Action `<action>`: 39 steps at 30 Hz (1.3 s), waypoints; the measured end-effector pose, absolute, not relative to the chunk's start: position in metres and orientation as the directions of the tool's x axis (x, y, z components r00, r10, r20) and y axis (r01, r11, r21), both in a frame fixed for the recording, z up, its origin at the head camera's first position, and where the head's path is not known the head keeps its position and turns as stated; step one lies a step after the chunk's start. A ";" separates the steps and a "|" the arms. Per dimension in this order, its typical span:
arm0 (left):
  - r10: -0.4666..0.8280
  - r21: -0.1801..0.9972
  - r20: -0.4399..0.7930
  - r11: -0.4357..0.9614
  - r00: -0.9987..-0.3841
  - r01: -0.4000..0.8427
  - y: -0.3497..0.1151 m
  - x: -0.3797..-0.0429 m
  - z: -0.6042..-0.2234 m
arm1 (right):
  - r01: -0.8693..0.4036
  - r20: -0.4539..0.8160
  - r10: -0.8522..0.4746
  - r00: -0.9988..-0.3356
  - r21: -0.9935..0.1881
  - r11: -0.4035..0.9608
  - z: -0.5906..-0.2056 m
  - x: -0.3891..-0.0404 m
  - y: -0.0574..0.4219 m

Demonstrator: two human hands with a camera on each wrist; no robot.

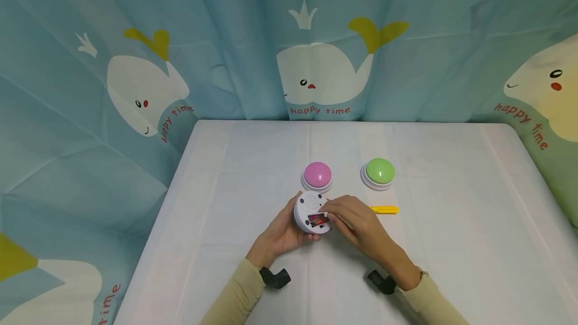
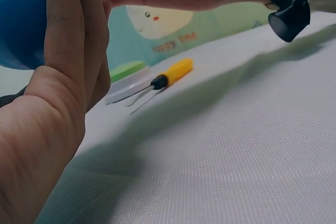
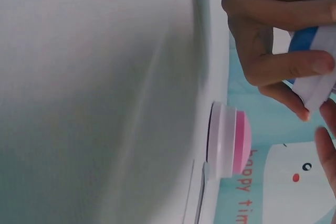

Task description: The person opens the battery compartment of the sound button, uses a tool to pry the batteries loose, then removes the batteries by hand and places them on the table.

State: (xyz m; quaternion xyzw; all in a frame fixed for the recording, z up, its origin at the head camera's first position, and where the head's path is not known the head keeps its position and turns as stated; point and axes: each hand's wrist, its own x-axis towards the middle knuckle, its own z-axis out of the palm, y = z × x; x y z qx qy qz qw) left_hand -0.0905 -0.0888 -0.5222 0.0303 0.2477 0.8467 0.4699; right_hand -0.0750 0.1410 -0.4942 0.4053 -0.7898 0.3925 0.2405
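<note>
My left hand point(image 1: 285, 229) grips a round push-button point(image 1: 311, 200) with a white base, its underside turned up. An uncovered battery compartment point(image 1: 318, 220) in that underside shows dark, red-marked batteries. The blue dome point(image 2: 23, 24) of the button faces down, beside the left fingers in the left wrist view. My right hand point(image 1: 354, 219) reaches over from the right, its fingertips at the edge of the compartment. Whether they pinch something small there is hidden by the fingers. In the right wrist view, two right fingertips point(image 3: 326, 153) show close to the white base.
Behind the hands stand a pink push-button point(image 1: 318, 175) and a green push-button point(image 1: 380, 171). A yellow-handled screwdriver point(image 1: 385, 210) lies beyond the right hand, its shaft hidden there in the head view. The white table point(image 1: 253, 164) ends at a whale-printed curtain point(image 1: 244, 39).
</note>
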 end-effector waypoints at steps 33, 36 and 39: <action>0.759 0.552 -0.263 -0.388 -0.596 -0.738 -0.089 -0.088 -0.528 | -0.204 0.343 0.395 -0.852 -0.913 0.353 -0.485 -0.094 0.226; 0.761 0.554 -0.254 -0.392 -0.597 -0.735 -0.089 -0.087 -0.528 | -0.136 0.296 0.424 -0.856 -0.920 0.367 -0.488 -0.096 0.235; 0.750 0.548 -0.278 -0.389 -0.600 -0.741 -0.089 -0.086 -0.527 | -0.068 0.264 0.450 -0.853 -0.911 0.406 -0.490 -0.096 0.243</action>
